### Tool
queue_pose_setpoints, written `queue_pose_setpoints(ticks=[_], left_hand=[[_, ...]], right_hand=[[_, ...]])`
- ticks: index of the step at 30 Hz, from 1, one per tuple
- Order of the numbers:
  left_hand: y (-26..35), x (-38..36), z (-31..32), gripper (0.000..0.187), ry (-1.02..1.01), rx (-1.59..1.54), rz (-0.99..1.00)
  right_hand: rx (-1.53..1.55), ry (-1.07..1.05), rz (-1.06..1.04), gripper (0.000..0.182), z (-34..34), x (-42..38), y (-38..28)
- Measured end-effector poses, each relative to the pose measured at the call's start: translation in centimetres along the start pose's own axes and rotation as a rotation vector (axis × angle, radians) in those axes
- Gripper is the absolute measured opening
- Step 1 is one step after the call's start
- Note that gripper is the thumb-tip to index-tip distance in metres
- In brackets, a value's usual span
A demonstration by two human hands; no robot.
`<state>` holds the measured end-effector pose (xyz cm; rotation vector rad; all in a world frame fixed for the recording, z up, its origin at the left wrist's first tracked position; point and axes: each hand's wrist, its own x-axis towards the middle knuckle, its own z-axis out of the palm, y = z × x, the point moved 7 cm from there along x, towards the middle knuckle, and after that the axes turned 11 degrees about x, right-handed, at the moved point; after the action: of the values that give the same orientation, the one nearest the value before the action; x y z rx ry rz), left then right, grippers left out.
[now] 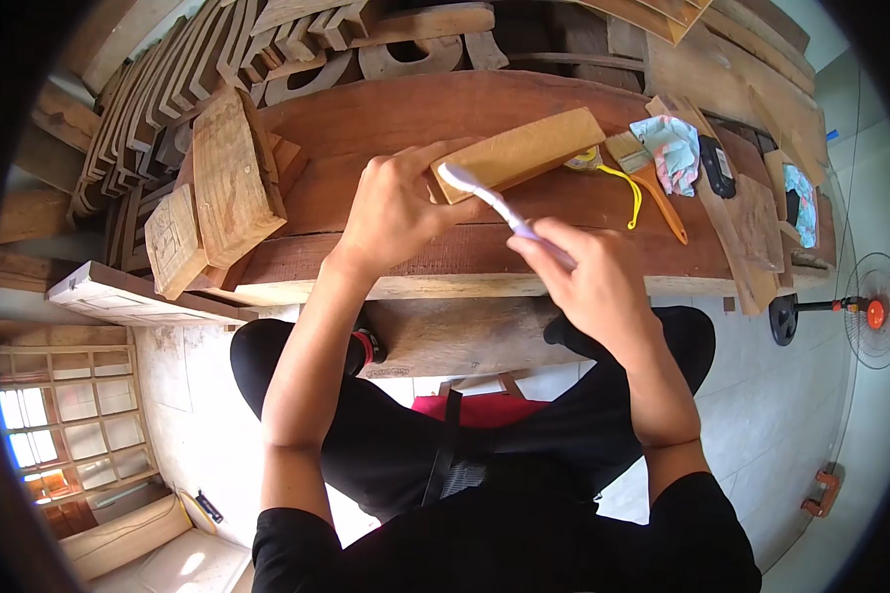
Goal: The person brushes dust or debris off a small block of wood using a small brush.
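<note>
From where I stand, curved wooden pieces [183,79] crowd the upper left of the frame, stacked close together. Below them, a thick wooden block [232,178] lies beside a smaller wooden piece [175,237]. Left of center, the left hand [391,212] has its fingers closed around the left end of a smooth, golden-brown wooden bar [524,148], which slants up toward the upper middle. The head of a pale toothbrush [494,203] is over that same end; I can't tell whether its bristles touch. The right hand [593,277] has its fingers wrapped around the brush's handle. The bar partly hides a tape measure [585,158] with a bright yellow strap. Just to the right come an orange-handled paintbrush [663,208], a crumpled patterned cloth [674,153] and a dark device [717,166]. Farther right, past some wooden boards [747,217], there's another crumpled cloth [801,206].

All this sits on or around a reddish-brown wooden worktop [346,119] with a pale front edge. In the room, a latticed window [89,395] glows at lower left, light tiles [702,395] cover the floor, and a fan [874,311] with an orange center stands at the right edge.
</note>
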<state>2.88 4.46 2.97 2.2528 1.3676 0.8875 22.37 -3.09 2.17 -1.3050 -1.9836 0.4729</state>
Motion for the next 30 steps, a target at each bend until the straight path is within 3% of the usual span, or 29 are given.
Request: queue_pose_setpoints(ticks=[3,4,7,8,11,12,15,16,19,20,23,24,27,29,30], left_hand=[[0.2,0.1,0.2,0.071,-0.038,-0.028,-0.027],[0.2,0.2,0.2,0.073,-0.04,-0.059,-0.051],[-0.6,-0.1,0.2,0.075,0.014,0.047,0.027],[-0.8,-0.1,0.3,0.071,0.024,0.069,0.026],[-1.1,-0.4,0.6,0.065,0.034,0.071,0.032],[-0.7,-0.2,0.4,0.066,0.051,0.026,0.037],[-0.4,0.0,0.2,0.066,0.12,0.005,0.097],[-0.3,0.0,0.2,0.066,0.129,0.021,0.129],[-0.9,-0.1,0.6,0.068,0.059,0.007,0.012],[-1.0,-0.2,0.6,0.069,0.059,0.009,0.027],[-1.4,-0.2,0.7,0.071,0.073,0.024,0.072],[-1.4,-0.1,0.8,0.067,0.04,0.033,0.04],[-0.5,-0.2,0.7,0.059,-0.048,0.036,-0.022],[0.1,0.0,0.3,0.059,-0.031,0.005,-0.022],[0.2,0.0,0.1,0.059,-0.006,0.012,0.001]], right_hand=[[0.179,0.035,0.211,0.03,-1.0,0.8,3.2],[0.128,0.128,0.144,0.031,-2.0,1.4,3.4],[-0.008,-0.038,0.169,0.031,-0.5,0.3,0.5],[0.023,0.029,-0.064,0.032,0.3,0.0,-0.4],[0.153,0.007,0.275,0.03,-1.1,1.0,2.9],[0.047,0.171,0.102,0.031,-2.4,1.9,2.2],[-0.043,0.007,0.093,0.031,-0.4,0.6,-0.4],[0.009,0.004,-0.022,0.031,0.7,0.2,-1.1],[0.083,0.019,0.214,0.029,-0.9,1.3,1.7],[-0.003,0.129,0.147,0.03,-2.1,1.6,1.9],[-0.019,-0.004,0.096,0.032,-0.3,0.6,0.0],[-0.007,0.05,-0.029,0.033,0.3,0.4,-0.7],[0.096,0.061,0.246,0.032,-1.6,1.2,2.9],[0.017,0.153,0.178,0.03,-3.1,1.2,3.2],[0.027,0.071,0.187,0.03,-2.4,0.8,2.5]])
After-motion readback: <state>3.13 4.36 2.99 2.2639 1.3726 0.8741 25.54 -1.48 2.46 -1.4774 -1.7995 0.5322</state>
